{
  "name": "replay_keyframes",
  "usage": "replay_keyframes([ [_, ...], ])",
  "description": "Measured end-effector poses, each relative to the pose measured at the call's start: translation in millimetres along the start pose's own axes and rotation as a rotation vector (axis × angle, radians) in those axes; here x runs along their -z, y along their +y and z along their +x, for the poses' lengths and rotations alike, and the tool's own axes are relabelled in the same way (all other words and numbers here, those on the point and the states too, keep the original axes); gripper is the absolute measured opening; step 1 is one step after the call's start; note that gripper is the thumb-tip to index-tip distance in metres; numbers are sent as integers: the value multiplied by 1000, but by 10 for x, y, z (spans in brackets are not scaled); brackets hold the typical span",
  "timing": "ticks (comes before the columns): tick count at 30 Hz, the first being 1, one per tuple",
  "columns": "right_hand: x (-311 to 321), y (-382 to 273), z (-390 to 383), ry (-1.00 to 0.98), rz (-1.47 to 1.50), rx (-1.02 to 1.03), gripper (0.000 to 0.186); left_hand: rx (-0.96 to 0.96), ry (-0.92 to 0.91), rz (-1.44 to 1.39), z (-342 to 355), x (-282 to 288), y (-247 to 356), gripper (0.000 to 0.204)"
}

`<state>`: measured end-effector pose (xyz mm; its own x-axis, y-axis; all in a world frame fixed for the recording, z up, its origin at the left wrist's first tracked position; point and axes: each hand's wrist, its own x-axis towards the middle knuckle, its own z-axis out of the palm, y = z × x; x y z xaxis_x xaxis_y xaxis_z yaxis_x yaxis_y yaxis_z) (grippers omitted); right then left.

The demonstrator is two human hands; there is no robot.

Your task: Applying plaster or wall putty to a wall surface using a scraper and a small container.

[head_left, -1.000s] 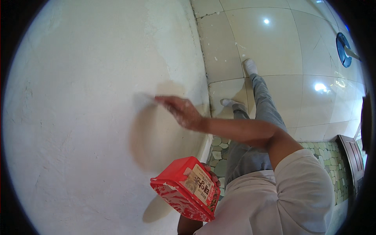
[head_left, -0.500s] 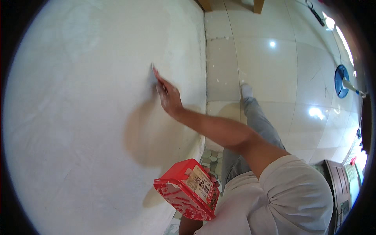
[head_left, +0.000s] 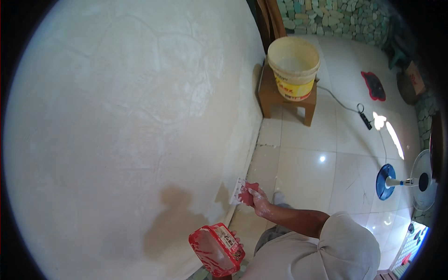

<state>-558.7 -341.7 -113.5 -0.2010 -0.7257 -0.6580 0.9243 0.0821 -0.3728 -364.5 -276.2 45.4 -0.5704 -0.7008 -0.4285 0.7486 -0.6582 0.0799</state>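
Observation:
My right hand (head_left: pixel 261 204) is closed around the red handle of a putty scraper (head_left: pixel 248 193). Whitish putty is smeared over its wide blade and on my fingers. The blade stands off the pale plastered wall (head_left: pixel 140 154), where its shadow falls a little to the left. Lower down, my left hand (head_left: pixel 237 239) grips a red plastic tub (head_left: pixel 217 249) by its labelled side, with the fingertips showing at the edge. The tub is tilted, its opening facing up, and white putty coats the inside and streaks the rim. My left palm is hidden.
A yellowish bucket (head_left: pixel 294 70) stands on a low wooden stool (head_left: pixel 308 112) beside the wall. Right of it lie a power strip (head_left: pixel 365 120) with a cord and a red-edged dark mat (head_left: pixel 374 86). A fan with a blue base (head_left: pixel 385 182) stands on the tiled floor (head_left: pixel 308 172).
My right hand has drawn the scraper away from the wall surface, right and down, closer to the tub. My view has shifted, bringing the bucket and stool in. The left hand keeps the tub.

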Motion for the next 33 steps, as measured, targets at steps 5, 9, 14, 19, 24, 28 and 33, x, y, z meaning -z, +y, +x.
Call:
replay_keyframes([
  [5,79,-576,-558,1,-127,-147,25,57,-77,34,53,436,96,80],
  [9,269,-846,-660,66,-321,-104,27,-33,-212,-67,229,334,-118,73],
  [14,201,-1035,-648,-13,-334,-136,31,-72,-204,-93,193,134,-371,65],
  [19,-418,-1530,-1118,-198,-315,-167,31,-163,-206,-42,164,-41,-571,65],
  [24,-643,-2326,-1693,-346,-453,83,32,-255,-239,73,463,-712,-808,60],
  [28,-380,-3381,-1203,-447,-621,406,35,-297,-218,167,1728,-794,-1179,59],
  [33,-358,-4172,-1142,-383,-646,620,39,-374,-281,97,2314,-1442,-1637,62],
])
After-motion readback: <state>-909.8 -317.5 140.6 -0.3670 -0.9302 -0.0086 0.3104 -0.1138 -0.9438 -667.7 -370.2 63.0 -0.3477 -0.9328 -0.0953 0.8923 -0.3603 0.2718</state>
